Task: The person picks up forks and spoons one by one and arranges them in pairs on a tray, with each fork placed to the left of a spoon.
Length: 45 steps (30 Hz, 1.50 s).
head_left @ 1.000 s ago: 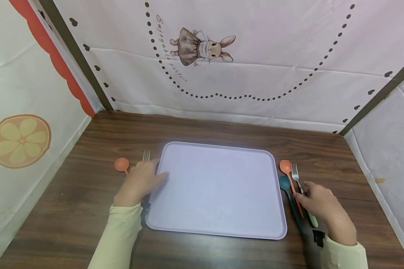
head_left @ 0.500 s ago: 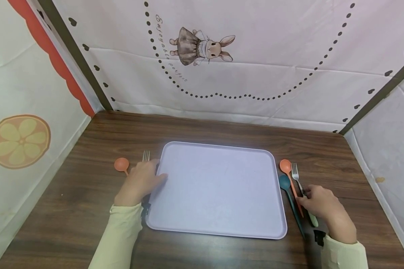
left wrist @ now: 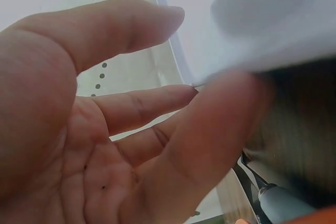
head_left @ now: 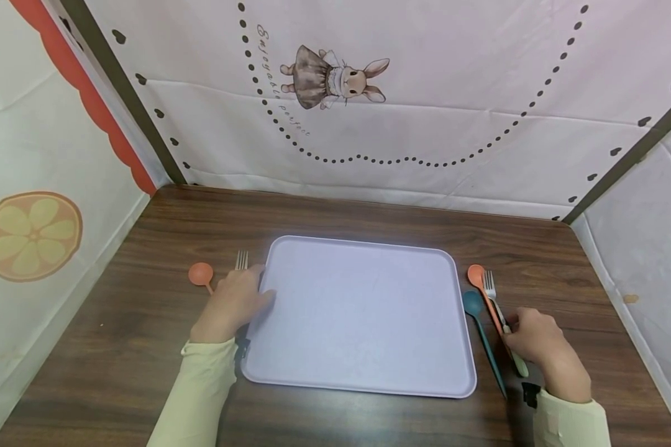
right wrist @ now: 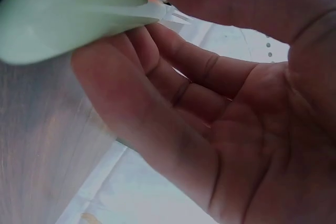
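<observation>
A pale lilac tray (head_left: 358, 316) lies in the middle of the table. My left hand (head_left: 232, 304) rests at its left rim, fingers relaxed and thumb over the edge; in the left wrist view the palm holds nothing. A fork (head_left: 242, 259) sticks out past this hand, which covers the rest, beside an orange spoon (head_left: 201, 274). On the tray's right, my right hand (head_left: 537, 338) pinches a second orange spoon (head_left: 477, 277) against a green-handled fork (head_left: 489, 287). In the right wrist view the thumb meets the orange handle and fingers lie along the green fork handle (right wrist: 63, 19).
A teal spoon (head_left: 473, 304) lies between the tray and the right-hand cutlery. Wood-grain table (head_left: 335, 214) surrounds everything, walled at the back by a rabbit-printed white cloth (head_left: 436, 81), with more cloth on both sides.
The right orange spoon has shifted right, up against the fork, as the right thumb drew toward the fingers. The left hand and tray stay about where they were.
</observation>
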Available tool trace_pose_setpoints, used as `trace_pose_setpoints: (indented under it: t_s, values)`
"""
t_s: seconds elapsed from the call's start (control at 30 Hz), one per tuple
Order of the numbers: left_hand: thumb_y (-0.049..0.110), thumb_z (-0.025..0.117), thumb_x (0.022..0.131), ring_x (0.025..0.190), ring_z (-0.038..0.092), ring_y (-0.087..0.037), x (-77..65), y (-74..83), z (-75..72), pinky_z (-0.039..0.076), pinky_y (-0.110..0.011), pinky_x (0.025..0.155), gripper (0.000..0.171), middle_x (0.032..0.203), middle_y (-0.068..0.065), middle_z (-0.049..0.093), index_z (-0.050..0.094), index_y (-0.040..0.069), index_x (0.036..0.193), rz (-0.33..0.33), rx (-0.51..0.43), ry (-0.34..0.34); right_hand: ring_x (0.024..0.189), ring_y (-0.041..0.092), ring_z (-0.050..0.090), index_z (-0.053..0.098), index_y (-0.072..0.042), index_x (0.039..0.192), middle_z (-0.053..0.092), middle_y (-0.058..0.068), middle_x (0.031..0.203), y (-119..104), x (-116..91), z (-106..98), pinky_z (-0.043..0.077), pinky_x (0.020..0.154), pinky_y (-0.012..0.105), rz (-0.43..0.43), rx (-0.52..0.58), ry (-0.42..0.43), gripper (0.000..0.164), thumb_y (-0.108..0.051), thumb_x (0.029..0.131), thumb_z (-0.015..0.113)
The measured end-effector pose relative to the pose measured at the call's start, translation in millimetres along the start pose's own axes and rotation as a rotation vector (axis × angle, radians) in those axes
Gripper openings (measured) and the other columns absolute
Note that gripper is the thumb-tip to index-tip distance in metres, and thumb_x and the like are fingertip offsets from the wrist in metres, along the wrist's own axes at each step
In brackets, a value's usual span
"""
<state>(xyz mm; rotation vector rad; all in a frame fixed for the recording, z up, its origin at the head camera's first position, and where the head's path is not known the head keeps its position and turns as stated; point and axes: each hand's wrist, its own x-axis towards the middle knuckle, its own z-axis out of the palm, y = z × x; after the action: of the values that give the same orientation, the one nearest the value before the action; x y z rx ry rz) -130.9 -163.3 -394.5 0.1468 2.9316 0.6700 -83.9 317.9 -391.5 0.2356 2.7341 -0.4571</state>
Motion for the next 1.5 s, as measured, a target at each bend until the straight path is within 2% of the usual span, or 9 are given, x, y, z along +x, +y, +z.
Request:
trace_pose_setpoints:
  t_s: [0.3, 0.5, 0.7, 0.9, 1.3, 1.5]
  values:
    - [0.02, 0.057, 0.082, 0.092, 0.058, -0.043, 1.0, 0.3, 0.1, 0.045, -0.056, 0.076, 0.049, 0.111, -0.027, 0.059, 0.052, -0.005, 0.124, 0.011, 0.001, 0.009, 0.069, 0.024, 0.054, 0.061, 0.009, 0.099, 0.06, 0.013, 0.08, -0.6, -0.1, -1.6, 0.046, 0.058, 0.04, 0.009, 0.019, -0.02, 0.031, -0.011, 0.076, 0.066]
    - [0.018, 0.056, 0.081, 0.085, 0.059, -0.039, 0.6, -0.6, 0.0, 0.046, -0.054, 0.072, 0.049, 0.11, -0.027, 0.059, 0.051, -0.005, 0.125, 0.01, 0.006, 0.005, 0.069, 0.026, 0.055, 0.062, 0.009, 0.098, 0.061, 0.016, 0.082, -1.8, -0.8, -0.9, 0.046, 0.059, 0.042, -0.017, 0.015, 0.016, 0.031, -0.013, 0.077, 0.067]
    - [0.014, 0.056, 0.078, 0.07, 0.056, -0.031, 1.3, -3.2, 1.7, 0.045, -0.048, 0.06, 0.034, 0.093, -0.021, 0.061, 0.059, -0.002, 0.108, 0.035, 0.013, 0.033, 0.072, 0.027, 0.057, 0.063, 0.008, 0.096, 0.062, 0.015, 0.082, -7.8, -3.1, -0.8, 0.047, 0.06, 0.043, -0.039, 0.038, 0.067, 0.03, -0.015, 0.076, 0.067]
    - [0.01, 0.056, 0.076, 0.07, 0.055, -0.031, 1.8, -4.6, 3.7, 0.045, -0.048, 0.061, 0.026, 0.089, -0.02, 0.061, 0.059, -0.002, 0.099, 0.052, 0.022, 0.044, 0.073, 0.027, 0.058, 0.065, 0.007, 0.094, 0.064, 0.01, 0.078, -13.7, -6.2, -1.4, 0.047, 0.062, 0.043, -0.083, 0.069, 0.118, 0.03, -0.017, 0.075, 0.068]
    - [0.012, 0.056, 0.078, 0.069, 0.055, -0.03, 2.4, -3.5, 3.3, 0.046, -0.047, 0.061, 0.028, 0.09, -0.02, 0.061, 0.059, -0.003, 0.103, 0.041, 0.016, 0.032, 0.074, 0.027, 0.058, 0.067, 0.004, 0.091, 0.064, 0.008, 0.078, -19.1, -6.4, -0.6, 0.046, 0.061, 0.042, -0.113, 0.079, 0.175, 0.029, -0.02, 0.076, 0.067]
    - [0.01, 0.056, 0.077, 0.068, 0.054, -0.03, 1.9, -3.1, 1.7, 0.045, -0.047, 0.06, 0.021, 0.086, -0.018, 0.061, 0.059, -0.002, 0.095, 0.053, 0.038, 0.04, 0.07, 0.023, 0.057, 0.068, 0.004, 0.089, 0.064, 0.007, 0.075, -25.8, -6.7, 3.1, 0.046, 0.058, 0.038, -0.138, 0.09, 0.209, 0.027, -0.019, 0.074, 0.066]
